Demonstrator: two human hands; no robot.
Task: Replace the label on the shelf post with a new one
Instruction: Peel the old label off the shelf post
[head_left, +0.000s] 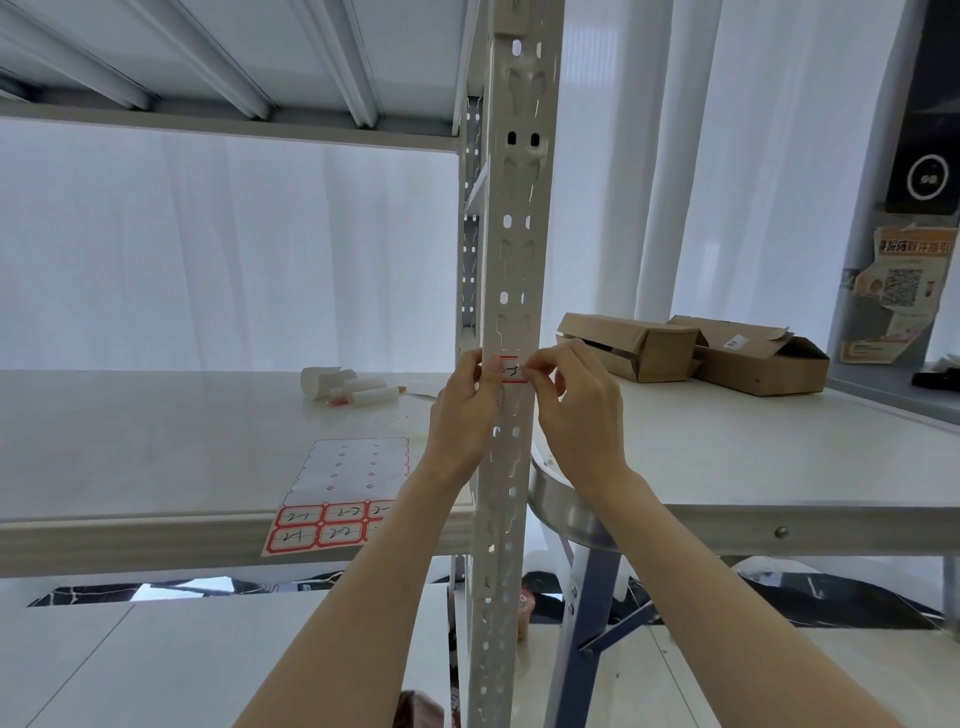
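label (510, 370) sits on the front face of the shelf post (511, 260), about level with the shelf board (156, 441), red border, handwriting on it. my left hand (460, 415) is against the post's left edge with the thumb pressed near the label's left end; my right hand (576, 410) has thumb and forefinger pinched together at the label's right edge. can't tell if i'm peeling or pressing down.

handling guess: thin paper sticker, near weightless, floppy, tears easy, adhesive will grab skin. best hold is a corner or short edge, pulled slow and low along the post. the post's punched slots sit right above and below, so an edge could sag into a hole.

around: label sheet (340, 499) hangs over the front lip of the shelf board, lower rows still filled, upper rows empty. markers (358, 392) lie further back on the board. two cardboard boxes (691, 348) on the table (779, 457) to the right, well apart. nothing blocks either hand.
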